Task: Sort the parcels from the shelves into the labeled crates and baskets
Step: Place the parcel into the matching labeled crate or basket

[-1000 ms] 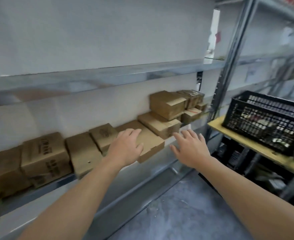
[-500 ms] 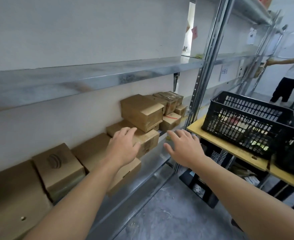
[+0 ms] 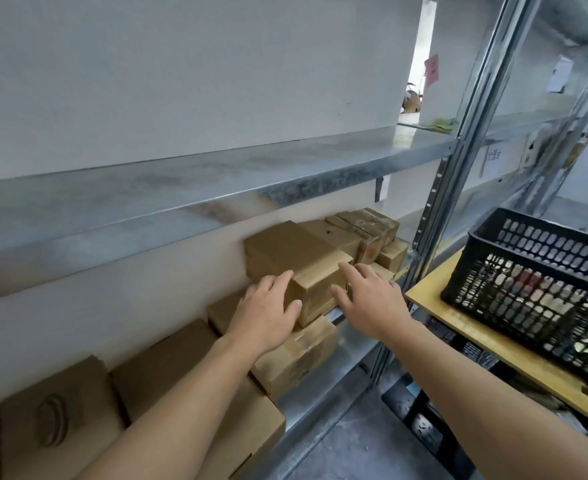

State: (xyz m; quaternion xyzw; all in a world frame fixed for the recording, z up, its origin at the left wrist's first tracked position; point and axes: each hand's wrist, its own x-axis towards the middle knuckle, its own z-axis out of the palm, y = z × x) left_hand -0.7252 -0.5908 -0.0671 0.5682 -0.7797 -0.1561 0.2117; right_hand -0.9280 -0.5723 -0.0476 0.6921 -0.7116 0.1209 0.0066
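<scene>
Two hands close in on one box now! Half a second back they hovered lower, the left hand (image 3: 264,313) over a flat carton further down the row. Now both have come up and along to the top parcel (image 3: 296,251), a brown box stacked on another parcel (image 3: 296,355) on the metal shelf (image 3: 320,403). The left hand lies against the box's near left corner, fingers fairly straight along the side, thumb pressed to the front face: touching, not wrapped round. The right hand (image 3: 372,299) is spread wide at the right front edge, fingers loose and extended. Whether its tips actually meet the cardboard, I cannot tell. So the pick looks chosen and the lift not yet begun. The black crate (image 3: 528,237) waits to the right on the wooden bench (image 3: 493,351), well apart from the parcel. It seems a likely destination, though no label reads from here.
</scene>
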